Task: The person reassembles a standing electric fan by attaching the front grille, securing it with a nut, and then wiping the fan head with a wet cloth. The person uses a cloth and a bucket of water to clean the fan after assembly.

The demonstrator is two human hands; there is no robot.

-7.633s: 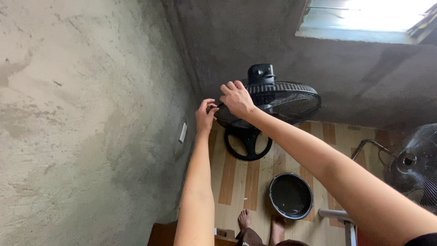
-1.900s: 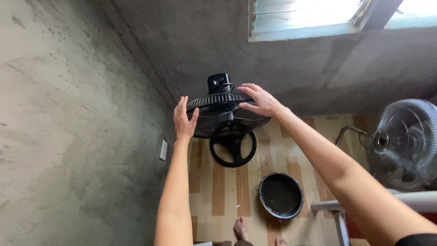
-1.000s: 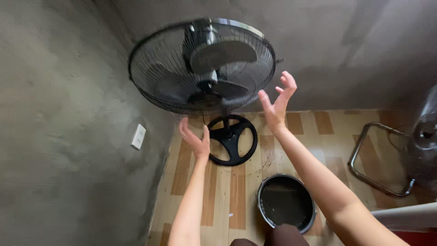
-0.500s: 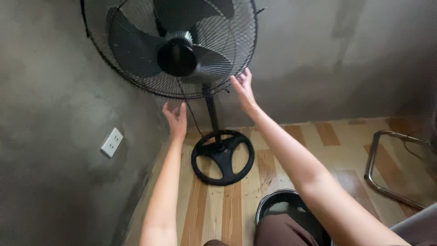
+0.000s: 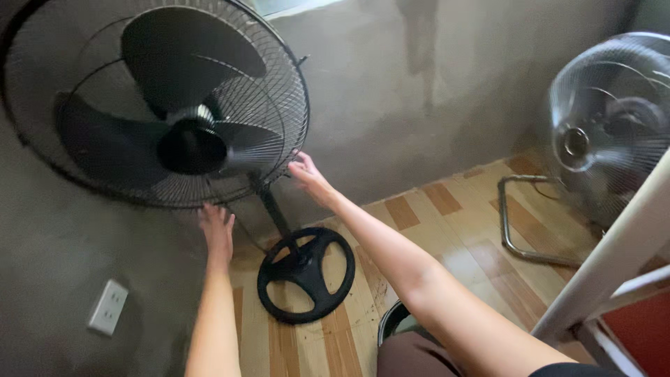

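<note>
You face a corner of bare grey cement walls (image 5: 419, 91), rough and unpainted. A white wall socket (image 5: 107, 306) sits low on the wall at the left. To the right of that socket, the floor (image 5: 447, 237) runs in light and darker wood-look strips. Well to the right of the socket, a second fan with a silver wire cage (image 5: 614, 126) stands on a bent metal tube base (image 5: 520, 223). A white bar (image 5: 614, 258) crosses in front of it.
</note>
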